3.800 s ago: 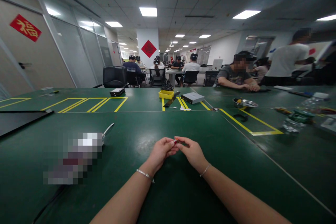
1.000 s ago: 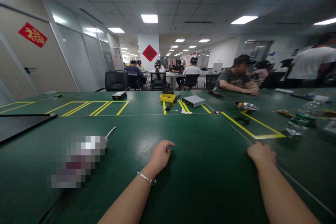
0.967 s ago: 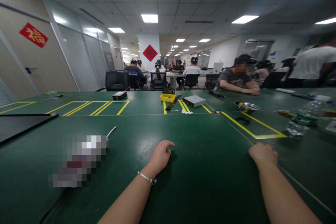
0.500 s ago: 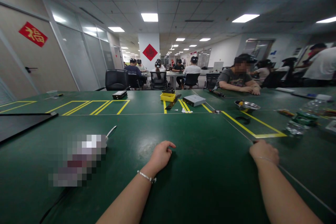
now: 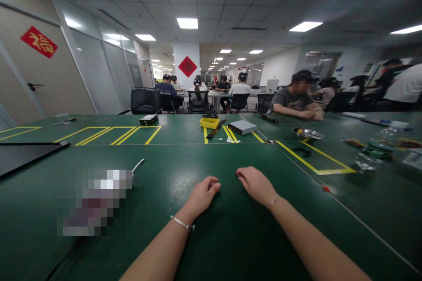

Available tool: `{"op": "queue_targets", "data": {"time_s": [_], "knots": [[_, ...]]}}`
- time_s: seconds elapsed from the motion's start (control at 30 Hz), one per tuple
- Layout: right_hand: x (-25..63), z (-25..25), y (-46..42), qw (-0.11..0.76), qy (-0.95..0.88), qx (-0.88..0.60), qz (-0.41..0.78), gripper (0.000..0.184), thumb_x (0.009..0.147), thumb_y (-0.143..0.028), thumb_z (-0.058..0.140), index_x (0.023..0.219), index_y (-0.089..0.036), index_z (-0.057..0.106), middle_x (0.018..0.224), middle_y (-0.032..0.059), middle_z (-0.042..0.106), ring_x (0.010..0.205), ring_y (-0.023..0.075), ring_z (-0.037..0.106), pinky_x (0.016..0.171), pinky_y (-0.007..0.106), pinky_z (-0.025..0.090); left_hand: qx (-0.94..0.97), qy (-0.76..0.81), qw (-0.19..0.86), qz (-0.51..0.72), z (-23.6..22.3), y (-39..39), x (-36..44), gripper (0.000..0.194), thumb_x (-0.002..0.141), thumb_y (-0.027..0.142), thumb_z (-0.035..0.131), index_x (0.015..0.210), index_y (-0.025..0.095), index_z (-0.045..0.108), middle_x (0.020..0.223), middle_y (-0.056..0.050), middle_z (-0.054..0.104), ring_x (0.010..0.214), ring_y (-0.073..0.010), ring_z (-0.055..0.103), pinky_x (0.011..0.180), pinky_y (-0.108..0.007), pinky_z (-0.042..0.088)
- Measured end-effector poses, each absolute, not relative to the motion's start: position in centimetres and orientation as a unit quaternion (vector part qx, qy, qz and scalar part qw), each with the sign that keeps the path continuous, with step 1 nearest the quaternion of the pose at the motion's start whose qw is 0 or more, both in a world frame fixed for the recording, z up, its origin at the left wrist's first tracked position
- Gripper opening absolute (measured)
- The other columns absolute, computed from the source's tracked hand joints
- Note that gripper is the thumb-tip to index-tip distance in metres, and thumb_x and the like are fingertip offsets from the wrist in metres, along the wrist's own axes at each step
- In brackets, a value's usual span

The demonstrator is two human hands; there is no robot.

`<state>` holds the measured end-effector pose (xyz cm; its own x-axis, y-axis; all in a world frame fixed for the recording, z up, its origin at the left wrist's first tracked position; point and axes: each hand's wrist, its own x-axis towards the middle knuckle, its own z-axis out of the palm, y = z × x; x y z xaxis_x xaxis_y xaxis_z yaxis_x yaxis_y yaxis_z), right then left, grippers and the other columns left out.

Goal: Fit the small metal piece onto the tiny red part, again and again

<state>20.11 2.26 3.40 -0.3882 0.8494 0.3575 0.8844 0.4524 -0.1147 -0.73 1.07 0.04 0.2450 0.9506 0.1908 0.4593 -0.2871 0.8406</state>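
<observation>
Near the middle of the green table, my left hand lies with its fingers curled and the thumb close to the forefinger. Whatever may be between those fingertips is hidden. Just to its right is my right hand, its fingers bent down into a pinch. A tiny dark reddish bit seems to show at its fingertips, too small to name. A gap of table separates the two hands. Farther right, a small red-orange piece lies by the table seam.
A blurred-out object with a cable lies at left, near a black panel. Beyond are a yellow tray, a grey box, a metal bowl and a plastic bottle. A person sits across the table.
My right hand has moved left from the table seam to beside my left hand, uncovering the red-orange piece. My left forefinger has curled in toward the thumb.
</observation>
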Motion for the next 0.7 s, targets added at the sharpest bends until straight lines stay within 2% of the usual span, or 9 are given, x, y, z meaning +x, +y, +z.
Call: {"op": "queue_targets", "data": {"time_s": [0.1,0.23,0.33,0.47,0.57,0.63,0.7], "knots": [[16.1,2.7,0.9,0.167,-0.881,-0.439,-0.047,0.021,0.082,-0.023,0.034,0.089,-0.018,0.054,0.085,0.0041,0.057,0.083,0.0151,0.047,0.077,0.028,0.035,0.748,0.467,0.321,0.345,0.1,1.0,-0.7,0.031,0.078,0.040,0.036,0.089,0.020,0.057,0.082,-0.002,0.062,0.075,-0.0143,0.055,0.066,-0.023,0.039],[14.9,2.0,0.1,0.152,-0.894,-0.421,-0.013,0.020,0.079,-0.031,0.041,0.091,-0.018,0.053,0.082,0.0037,0.057,0.079,0.0156,0.048,0.072,0.028,0.036,0.762,0.465,0.314,0.323,0.0,1.1,-0.8,0.028,0.078,0.036,0.036,0.075,0.019,0.059,0.073,-0.001,0.063,0.068,-0.0137,0.054,0.060,-0.022,0.037],[16.6,2.5,0.8,0.171,-0.880,-0.442,0.010,0.036,0.075,-0.039,0.046,0.105,-0.020,0.048,0.091,0.0040,0.057,0.085,0.0163,0.048,0.076,0.029,0.037,0.743,0.471,0.338,0.336,0.0,1.2,-0.8,0.027,0.077,0.035,0.037,0.075,0.019,0.058,0.073,-0.001,0.063,0.068,-0.0133,0.055,0.060,-0.022,0.037],[22.2,3.0,2.7,0.199,-0.764,-0.606,-0.098,0.040,0.079,-0.033,0.036,0.113,-0.016,0.044,0.112,0.0103,0.048,0.107,0.0223,0.037,0.090,0.039,0.027,0.679,0.494,0.385,0.383,0.1,1.6,-0.9,0.025,0.075,0.036,0.041,0.076,0.017,0.056,0.071,-0.002,0.063,0.063,-0.0121,0.054,0.060,-0.022,0.039],[28.2,2.1,3.7,0.187,-0.597,-0.762,-0.168,0.044,0.076,-0.034,0.035,0.116,-0.016,0.042,0.126,0.0142,0.034,0.118,0.0318,0.021,0.090,0.052,0.020,0.635,0.494,0.413,0.427,0.2,1.9,-1.0,0.024,0.073,0.036,0.043,0.077,0.015,0.055,0.070,-0.003,0.063,0.060,-0.0112,0.053,0.059,-0.022,0.040],[32.0,1.1,3.8,0.178,-0.490,-0.840,-0.148,0.049,0.075,-0.039,0.034,0.118,-0.017,0.041,0.129,0.0171,0.027,0.119,0.0372,0.017,0.085,0.058,0.020,0.616,0.487,0.427,0.448,0.1,2.0,-1.0,0.024,0.073,0.036,0.044,0.077,0.014,0.055,0.070,-0.003,0.062,0.060,-0.0109,0.052,0.059,-0.022,0.040],[34.9,0.1,3.8,0.166,-0.413,-0.892,-0.080,0.052,0.074,-0.043,0.032,0.118,-0.016,0.042,0.126,0.0208,0.030,0.115,0.0405,0.023,0.079,0.059,0.025,0.602,0.482,0.440,0.460,0.0,2.1,-1.1,0.024,0.072,0.035,0.045,0.078,0.014,0.054,0.070,-0.003,0.062,0.059,-0.0105,0.052,0.058,-0.022,0.039]]}}
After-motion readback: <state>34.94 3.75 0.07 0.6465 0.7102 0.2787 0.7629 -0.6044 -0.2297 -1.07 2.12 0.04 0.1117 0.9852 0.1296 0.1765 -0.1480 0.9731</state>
